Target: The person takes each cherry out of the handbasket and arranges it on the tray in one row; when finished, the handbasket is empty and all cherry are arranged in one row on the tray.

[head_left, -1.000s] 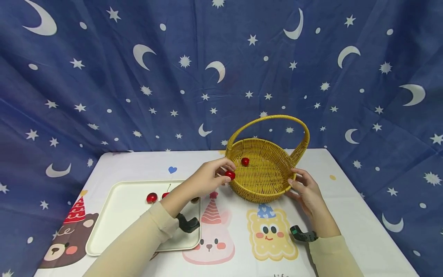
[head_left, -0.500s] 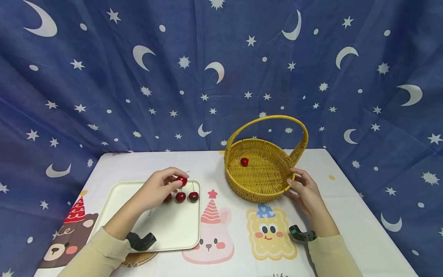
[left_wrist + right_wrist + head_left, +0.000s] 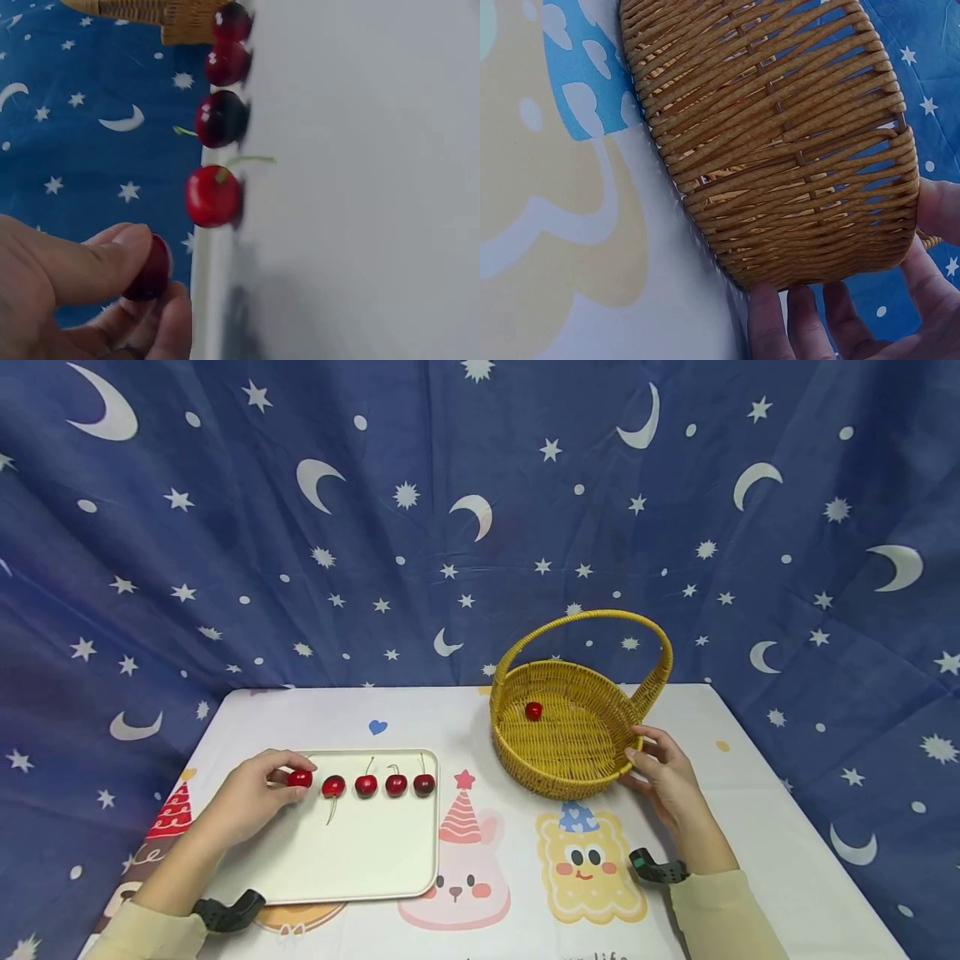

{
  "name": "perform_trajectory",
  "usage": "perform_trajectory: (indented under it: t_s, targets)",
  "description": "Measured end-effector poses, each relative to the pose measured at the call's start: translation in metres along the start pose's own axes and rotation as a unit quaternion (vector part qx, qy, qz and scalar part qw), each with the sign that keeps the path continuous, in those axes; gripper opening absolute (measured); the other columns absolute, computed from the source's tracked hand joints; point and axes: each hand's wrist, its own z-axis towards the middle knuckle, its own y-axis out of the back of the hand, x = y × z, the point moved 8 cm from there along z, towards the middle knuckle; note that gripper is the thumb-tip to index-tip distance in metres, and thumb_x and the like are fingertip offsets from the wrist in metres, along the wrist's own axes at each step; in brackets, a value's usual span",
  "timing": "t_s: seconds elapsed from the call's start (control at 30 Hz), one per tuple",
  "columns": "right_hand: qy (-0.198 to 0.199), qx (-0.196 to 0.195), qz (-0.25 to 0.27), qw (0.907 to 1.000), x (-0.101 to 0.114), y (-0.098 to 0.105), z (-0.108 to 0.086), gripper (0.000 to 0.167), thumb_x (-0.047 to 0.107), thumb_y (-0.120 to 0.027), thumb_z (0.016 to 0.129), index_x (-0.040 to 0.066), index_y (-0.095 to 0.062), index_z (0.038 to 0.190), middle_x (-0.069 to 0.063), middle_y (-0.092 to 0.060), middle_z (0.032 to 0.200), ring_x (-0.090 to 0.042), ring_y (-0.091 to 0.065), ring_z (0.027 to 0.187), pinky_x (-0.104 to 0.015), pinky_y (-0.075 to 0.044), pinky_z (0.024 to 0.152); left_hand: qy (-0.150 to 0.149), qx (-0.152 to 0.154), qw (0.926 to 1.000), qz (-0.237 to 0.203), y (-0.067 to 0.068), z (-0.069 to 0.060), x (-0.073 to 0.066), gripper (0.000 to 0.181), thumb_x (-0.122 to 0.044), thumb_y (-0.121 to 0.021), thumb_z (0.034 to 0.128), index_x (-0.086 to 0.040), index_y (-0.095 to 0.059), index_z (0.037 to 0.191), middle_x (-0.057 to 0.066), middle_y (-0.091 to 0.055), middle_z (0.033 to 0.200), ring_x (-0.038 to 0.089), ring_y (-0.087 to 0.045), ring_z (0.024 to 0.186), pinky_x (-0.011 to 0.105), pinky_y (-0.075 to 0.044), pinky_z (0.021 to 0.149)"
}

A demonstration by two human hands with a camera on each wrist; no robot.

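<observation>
My left hand (image 3: 246,797) pinches a red cherry (image 3: 300,778) between thumb and fingers over the far left part of the white tray (image 3: 360,856). In the left wrist view that cherry (image 3: 153,271) appears just above the tray's edge. To its right, several cherries with stems lie in a row along the tray's far side, the nearest being a bright red cherry (image 3: 213,196). My right hand (image 3: 671,781) grips the right rim of a yellow wicker basket (image 3: 555,781), thumb inside and fingers outside. One cherry (image 3: 533,711) lies in the basket.
The basket's tall arched handle (image 3: 588,617) rises over it. A white tablecloth (image 3: 780,860) with cartoon prints covers the table. Behind hangs a blue curtain (image 3: 525,527) with moons and stars.
My left hand has moved left from the basket's rim to the tray, still pinching its cherry, and further left along the row. My right hand stays on the basket.
</observation>
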Motion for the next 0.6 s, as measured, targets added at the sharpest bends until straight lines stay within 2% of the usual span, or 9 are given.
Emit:
perform_trajectory:
  t_s: [0.13,0.23,0.4,0.6]
  targets:
    - [-0.003,-0.004,-0.003,1.0,-0.001,0.001,-0.001,0.053,0.016,-0.066,0.107,0.013,-0.046,0.156,-0.006,-0.045,0.135,-0.008,-0.061,0.109,-0.032,-0.064,0.088,0.0,0.004,0.9997,0.026,-0.007,0.002,0.011,0.028,-0.003,-0.082,0.0902,-0.012,-0.077,0.117,0.019,-0.071,0.125,0.032,-0.066,0.103,0.041,-0.053,0.083]
    - [-0.003,-0.005,0.0,1.0,-0.001,0.002,0.0,0.053,0.016,-0.066,0.107,0.013,-0.046,0.156,-0.006,-0.045,0.135,-0.008,-0.062,0.109,-0.032,-0.064,0.088,-0.004,0.008,0.9994,0.033,-0.011,0.004,0.012,0.03,-0.002,-0.081,0.0899,-0.012,-0.077,0.117,0.019,-0.072,0.124,0.032,-0.065,0.104,0.046,-0.052,0.087]
    - [0.0,0.003,0.008,1.0,-0.001,0.0,0.001,0.053,0.015,-0.066,0.107,0.012,-0.045,0.156,-0.007,-0.045,0.134,-0.008,-0.062,0.108,-0.031,-0.064,0.088,-0.003,0.02,0.9992,0.035,-0.015,0.005,0.011,0.035,-0.001,-0.081,0.0891,-0.01,-0.076,0.122,0.015,-0.073,0.117,0.026,-0.061,0.097,0.039,-0.048,0.081]
    - [-0.004,0.002,0.003,1.0,-0.002,0.0,0.001,0.051,0.013,-0.064,0.108,0.014,-0.046,0.156,-0.006,-0.044,0.135,-0.011,-0.061,0.111,-0.031,-0.064,0.088,-0.005,0.023,0.9991,0.035,-0.015,0.005,0.009,0.04,-0.001,-0.082,0.0882,-0.007,-0.074,0.127,0.016,-0.073,0.117,0.024,-0.059,0.095,0.035,-0.046,0.078]
